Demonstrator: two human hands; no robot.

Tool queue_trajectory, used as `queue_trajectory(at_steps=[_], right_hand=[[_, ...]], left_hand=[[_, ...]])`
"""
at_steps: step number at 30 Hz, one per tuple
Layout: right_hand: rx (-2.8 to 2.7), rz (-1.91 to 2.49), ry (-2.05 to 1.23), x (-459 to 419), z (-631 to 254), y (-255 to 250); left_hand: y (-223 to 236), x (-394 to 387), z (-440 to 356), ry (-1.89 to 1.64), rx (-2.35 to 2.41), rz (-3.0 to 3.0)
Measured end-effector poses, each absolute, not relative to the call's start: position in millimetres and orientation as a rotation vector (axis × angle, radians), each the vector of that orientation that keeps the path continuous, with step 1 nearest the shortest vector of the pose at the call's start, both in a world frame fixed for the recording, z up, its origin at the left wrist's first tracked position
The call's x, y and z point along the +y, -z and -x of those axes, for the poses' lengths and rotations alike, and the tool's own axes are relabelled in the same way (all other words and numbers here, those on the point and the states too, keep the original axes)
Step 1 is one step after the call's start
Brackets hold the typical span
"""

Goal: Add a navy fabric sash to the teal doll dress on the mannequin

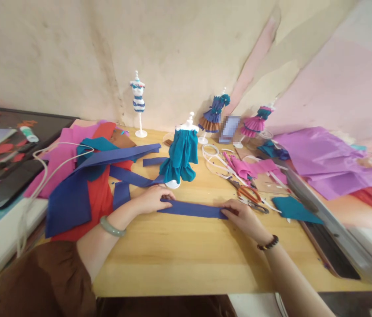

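Note:
A dark blue strip of fabric or crepe paper [192, 208] stretches sideways over the wooden table. My left hand [155, 199] pinches its left end, thumb and fingers closed on it. At the other end, my right hand [240, 214] grips the strip between thumb and fingers. Just behind the strip stands a small white dress form wearing a teal ruffled dress [184, 152]. Near my right hand lie orange-handled scissors [249, 193] and dark thread snips [255, 205]. More blue strips [136, 177] lie beyond my left hand.
Blue, red and pink sheets [68, 207] pile up at left beside a white cable [43, 176]. Three other dress forms, including a mostly white one [138, 103], stand by the wall. At right are a teal piece [296, 209], purple sheets [327, 154] and a metal-edged bar [331, 229].

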State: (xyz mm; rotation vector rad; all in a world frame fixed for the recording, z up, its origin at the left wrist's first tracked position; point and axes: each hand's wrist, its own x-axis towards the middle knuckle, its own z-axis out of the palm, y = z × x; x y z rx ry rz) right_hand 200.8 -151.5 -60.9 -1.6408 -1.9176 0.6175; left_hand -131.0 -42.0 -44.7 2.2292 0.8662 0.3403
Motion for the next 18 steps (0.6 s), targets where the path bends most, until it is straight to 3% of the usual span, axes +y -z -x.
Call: queue_trajectory(at_steps=[8,18], right_hand=[[-2.039,1.493,-0.537,-108,-193,52],[-1.666,1.545,-0.923,-115,-203,64]], left_hand=[[52,-36,138,-0.519,0.857,-2.229],[48,-37,140,-0.552,0.978,-1.867]])
